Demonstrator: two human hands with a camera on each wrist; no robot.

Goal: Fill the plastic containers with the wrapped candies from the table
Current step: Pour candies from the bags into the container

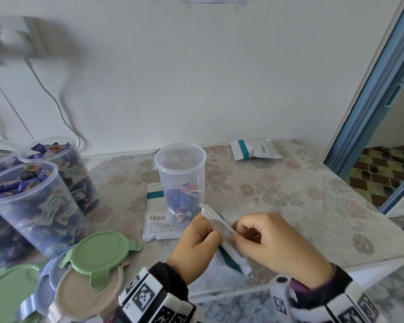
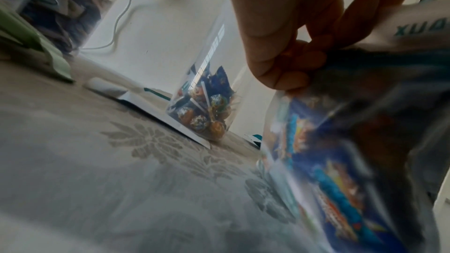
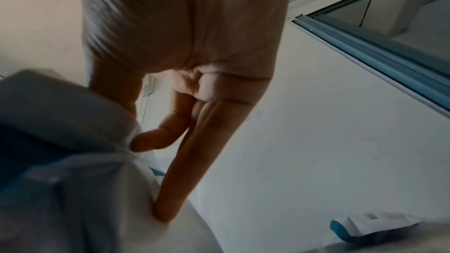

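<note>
Head view: from above, facing forward and down over the desk [image 1: 278,183] toward the white wall [image 1: 196,78]; both hands sit close at the bottom edge, with a doorway at the right

Left wrist view: very low, just above the desk [image 2: 97,161], tilted, looking along the left hand [image 2: 280,45] toward the wall; the clear tub [image 2: 207,93] is near and the bag [image 2: 328,170] very close and blurred

Right wrist view: low, looking upward along the right hand [image 3: 194,64] at the wall and the blue door frame [image 3: 377,45]; the bag [image 3: 73,161] fills the lower left

Shared: head and left wrist views both show the clear tub [image 1: 181,173], the held bag [image 1: 222,231] and the flowered desk cover; all three show the bag and the wall
</note>
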